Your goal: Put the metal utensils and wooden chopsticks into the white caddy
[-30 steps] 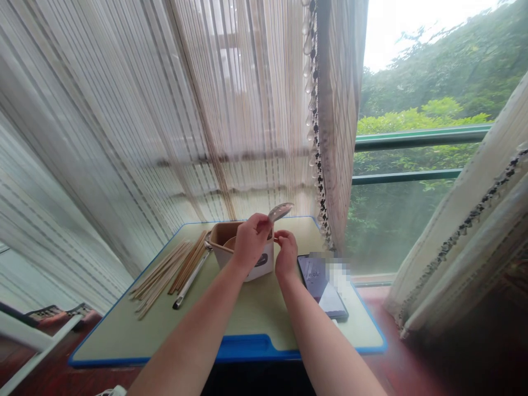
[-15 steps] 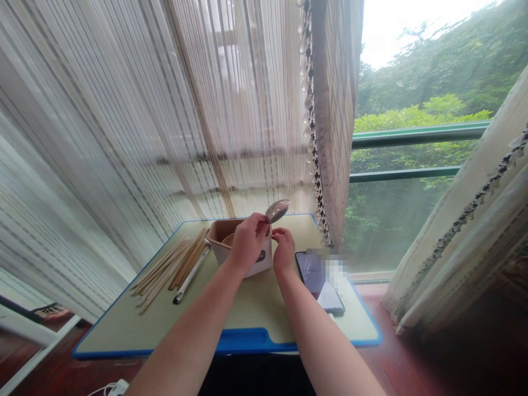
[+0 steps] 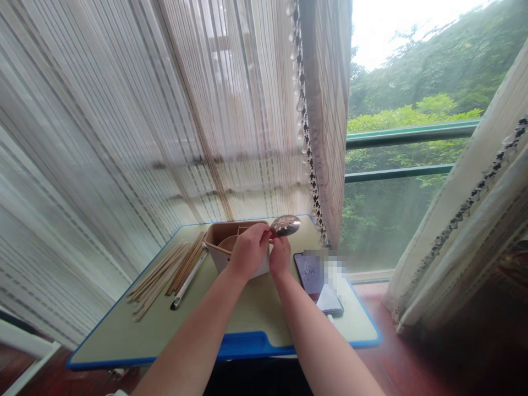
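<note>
The left hand point(image 3: 249, 250) pinches the slotted spoon point(image 3: 286, 225) close to its perforated head, which juts out beyond the fingertips. The right hand point(image 3: 280, 255) has its fingers curled just under that head; whether they grip it cannot be told. The divided utensil holder point(image 3: 218, 263) stands below and behind the left hand. Farther left of that hand lie chopsticks point(image 3: 158, 273); near the right hand, on its outer side, a smartphone point(image 3: 309, 275).

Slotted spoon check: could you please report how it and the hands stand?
Left hand pinching slotted spoon. Right hand close by, grip unclear. Divided container partly hidden behind left hand; phone right of both hands.
</note>
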The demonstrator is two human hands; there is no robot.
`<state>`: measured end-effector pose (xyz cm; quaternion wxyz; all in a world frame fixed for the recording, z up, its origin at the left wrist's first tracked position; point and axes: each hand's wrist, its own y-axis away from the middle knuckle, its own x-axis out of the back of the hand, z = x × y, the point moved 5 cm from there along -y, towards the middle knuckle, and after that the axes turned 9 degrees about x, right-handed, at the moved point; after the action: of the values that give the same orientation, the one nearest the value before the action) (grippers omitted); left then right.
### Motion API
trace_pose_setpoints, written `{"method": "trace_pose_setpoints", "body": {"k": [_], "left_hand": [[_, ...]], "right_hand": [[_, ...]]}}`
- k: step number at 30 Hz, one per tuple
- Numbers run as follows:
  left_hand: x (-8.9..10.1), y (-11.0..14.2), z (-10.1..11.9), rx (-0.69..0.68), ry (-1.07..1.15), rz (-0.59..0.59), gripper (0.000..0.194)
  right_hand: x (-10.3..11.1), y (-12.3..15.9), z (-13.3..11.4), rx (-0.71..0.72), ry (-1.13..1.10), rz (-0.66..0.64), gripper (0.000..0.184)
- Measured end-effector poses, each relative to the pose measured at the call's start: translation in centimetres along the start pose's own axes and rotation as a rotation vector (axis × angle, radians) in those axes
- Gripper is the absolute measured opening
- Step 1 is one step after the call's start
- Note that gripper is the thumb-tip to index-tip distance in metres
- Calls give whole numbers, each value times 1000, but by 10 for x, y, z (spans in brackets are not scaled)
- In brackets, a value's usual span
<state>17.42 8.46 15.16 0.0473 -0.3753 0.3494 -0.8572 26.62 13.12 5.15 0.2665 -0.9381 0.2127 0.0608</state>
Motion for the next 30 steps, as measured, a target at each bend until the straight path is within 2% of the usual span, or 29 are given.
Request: {"method": "trace_pose_setpoints", "body": {"k": [5,10,15,19,22,26,28,30], "left_hand": [[-3,-3,-2,91,156,-26,12],[-5,-5,-7,162,214,-18,20],[-6,-4,-4,105,109,-60,20],[-7,1,-4,66,22,-31,23],[3,11,-3,48,69,67,31],[41,35,-9,59,251,310,38],[60,46,-28,99,331,442,35],[73,56,-58,179,365,558,33]], "right_hand": [[-1,1,1,30,11,2,25],[0,0,-1,1,31,22,25],[1,-1,0,-12,66,26,26],[-1,-2,2,-24,32,20,26],[0,-2,-6,11,20,52,24],[8,9,-31,191,93,210,17],[7,22,-45,304,171,208,13],[-1,38,-58,451,264,125,9]]}}
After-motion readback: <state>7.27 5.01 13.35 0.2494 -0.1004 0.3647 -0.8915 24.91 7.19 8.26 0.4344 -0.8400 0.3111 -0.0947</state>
